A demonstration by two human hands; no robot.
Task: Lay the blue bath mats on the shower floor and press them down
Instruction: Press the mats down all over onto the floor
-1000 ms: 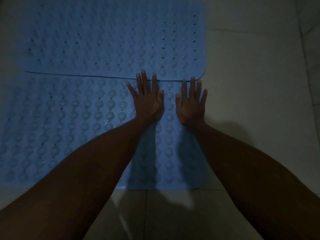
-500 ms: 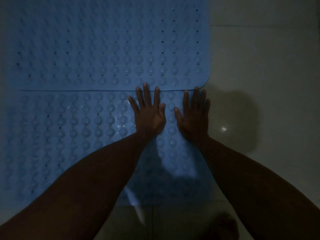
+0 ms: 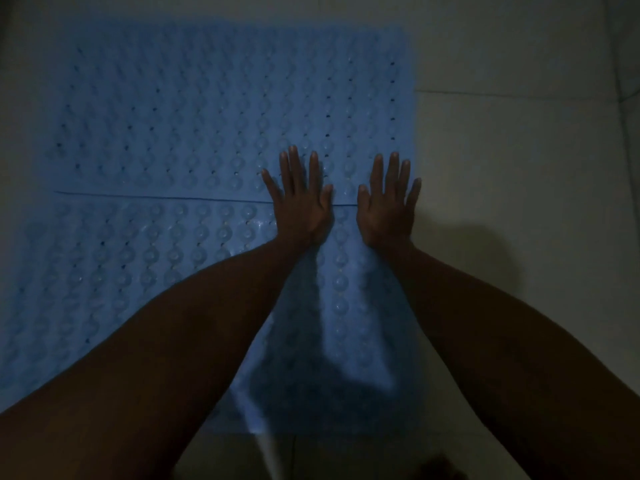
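Two blue bath mats lie flat on the pale tiled floor [image 3: 519,202], edge to edge. The far mat [image 3: 207,105] extends ahead of the fingertips; the near mat [image 3: 121,271] lies under the wrists and forearms. The seam [image 3: 156,197] between them runs sideways, leftward from the left hand, and passes under both palms. The left hand [image 3: 300,202] lies flat with fingers straight and spread, pressing across the seam. The right hand [image 3: 389,202] lies just beside it, also flat with fingers extended, at the right edge of the mats, little finger close to the bare floor. Neither hand grips anything. Both mats show rows of round bumps and small holes.
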